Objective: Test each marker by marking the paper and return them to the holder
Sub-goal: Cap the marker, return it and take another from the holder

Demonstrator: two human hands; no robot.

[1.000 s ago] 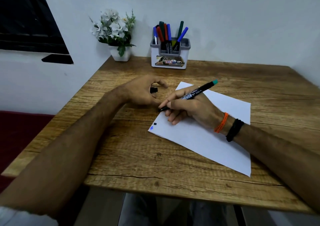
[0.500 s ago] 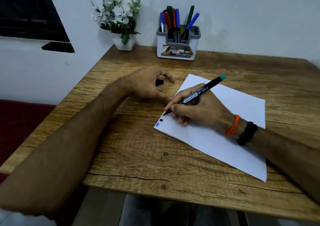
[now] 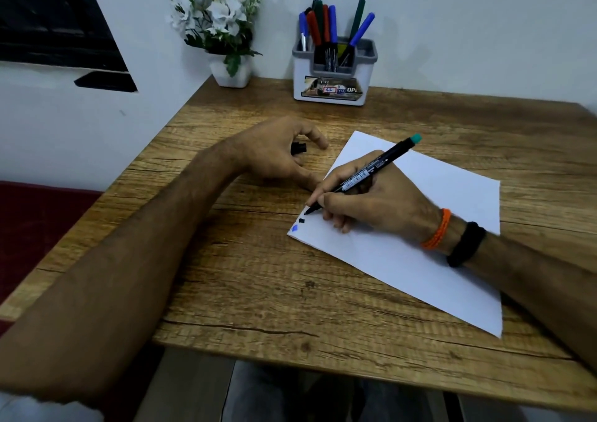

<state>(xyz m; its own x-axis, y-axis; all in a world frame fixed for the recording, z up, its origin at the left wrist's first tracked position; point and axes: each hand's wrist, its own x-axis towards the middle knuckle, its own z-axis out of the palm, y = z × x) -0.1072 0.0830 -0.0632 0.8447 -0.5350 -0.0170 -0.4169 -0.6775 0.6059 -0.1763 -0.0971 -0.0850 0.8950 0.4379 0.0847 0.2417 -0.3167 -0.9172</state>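
Note:
My right hand [image 3: 371,202] grips a black marker [image 3: 374,171] with a teal end, its tip touching the near left corner of a white sheet of paper [image 3: 436,221]. A small black mark [image 3: 302,220] and a blue mark [image 3: 294,228] sit just below the tip. My left hand [image 3: 274,157] rests on the table left of the paper, fingers curled around the marker's black cap [image 3: 298,148]. At the back stands a white and grey holder [image 3: 334,73] with several blue, red and green markers upright in it.
A white pot of white flowers [image 3: 223,34] stands at the table's back left corner by the wall. The wooden table [image 3: 258,276] ends close to me at its front edge. A dark window frame [image 3: 48,18] is on the left wall.
The view has shifted closer and lower. My right hand slid the marker tip down toward the paper's corner, just above the black mark. My left hand kept the cap.

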